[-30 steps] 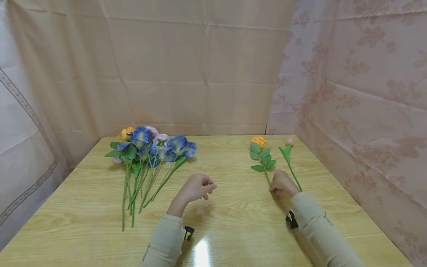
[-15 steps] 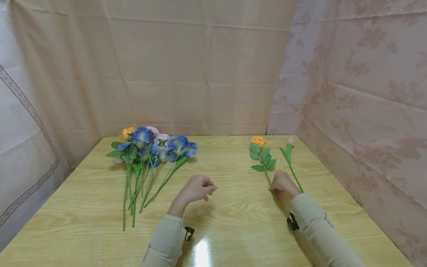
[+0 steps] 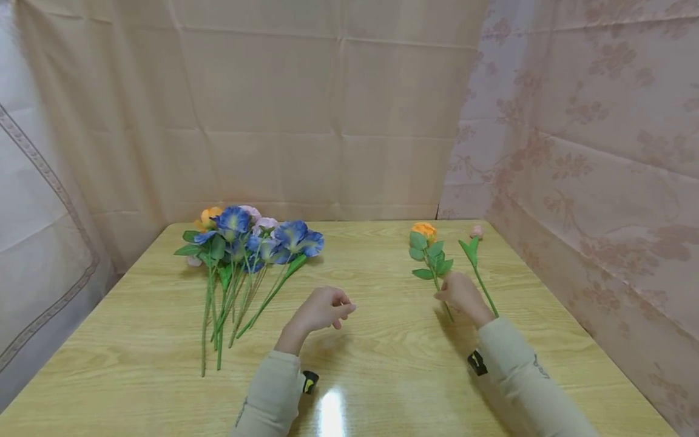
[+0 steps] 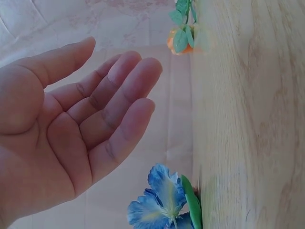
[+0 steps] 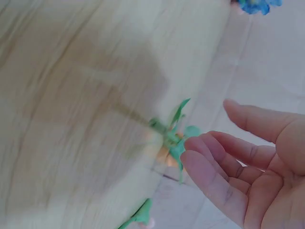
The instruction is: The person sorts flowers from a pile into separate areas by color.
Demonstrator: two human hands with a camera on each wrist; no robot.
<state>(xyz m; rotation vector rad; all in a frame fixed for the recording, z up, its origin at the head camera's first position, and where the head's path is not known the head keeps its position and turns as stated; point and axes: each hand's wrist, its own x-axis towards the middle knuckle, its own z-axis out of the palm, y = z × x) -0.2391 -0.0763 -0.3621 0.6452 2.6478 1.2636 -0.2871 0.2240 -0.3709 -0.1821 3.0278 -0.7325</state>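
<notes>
1. Orange flower (image 3: 423, 232), laid near the far edge of the table (image 3: 360, 376), is overlapped at its stem (image 3: 437, 284) by the right grip (image 3: 464, 298), loosely spread, nothing pinched; it could be skewed if brushed.
2. Pink flower (image 3: 477, 232), near the right edge, might be dragged by the sleeve (image 3: 524, 364).
3. Cross-stemmed bunch (image 3: 232, 222), by the far left corner, could be snagged by the relaxed left grip (image 3: 321, 309).

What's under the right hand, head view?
The orange flower's stem runs partly beneath the right hand; its lower end shows past it. The stretch behind the hand is covered; anything else there can't be seen.
</notes>
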